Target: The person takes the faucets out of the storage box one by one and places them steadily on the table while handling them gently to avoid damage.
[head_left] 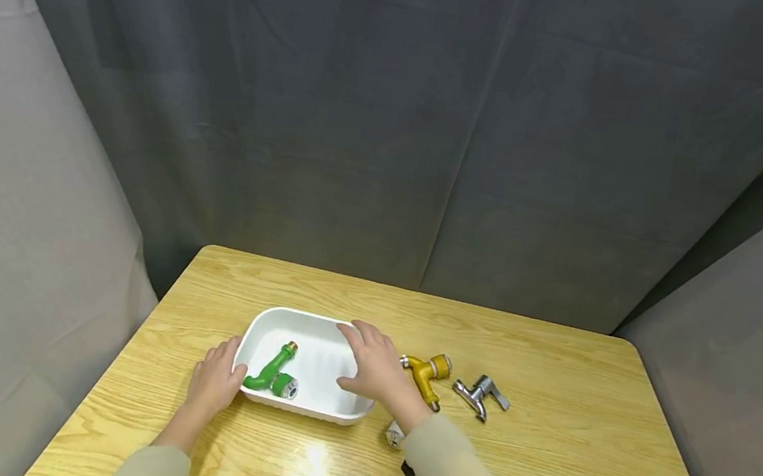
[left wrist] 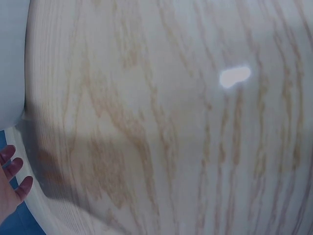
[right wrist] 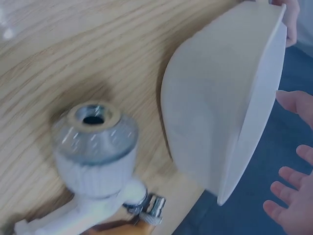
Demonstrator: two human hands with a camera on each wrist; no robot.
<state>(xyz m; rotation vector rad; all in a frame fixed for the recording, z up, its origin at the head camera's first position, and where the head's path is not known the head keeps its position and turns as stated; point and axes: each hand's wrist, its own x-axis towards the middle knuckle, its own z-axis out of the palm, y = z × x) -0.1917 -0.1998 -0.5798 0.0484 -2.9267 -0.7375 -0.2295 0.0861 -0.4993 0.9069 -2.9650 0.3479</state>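
Observation:
In the head view a white tray [head_left: 325, 376] stands on the table, with a green faucet [head_left: 274, 373] lying in its left half. My left hand [head_left: 215, 377] is at the tray's left end, thumb by the rim. In the left wrist view the fingers [left wrist: 23, 188] of that hand are spread, below the tray wall [left wrist: 12, 63]. Over the tray's right end is my right hand [head_left: 374, 367], fingers loosely extended. The right wrist view shows those fingers [right wrist: 288, 191] apart from the tray's wall [right wrist: 210, 98], holding nothing.
Right of the tray lie a yellow faucet [head_left: 428, 373] and a chrome faucet [head_left: 479, 397]. A white faucet [right wrist: 95, 181] stands out near the right wrist camera; my right forearm mostly covers it in the head view. Dark curtains [head_left: 340, 118] hang behind the wooden table [head_left: 565, 443].

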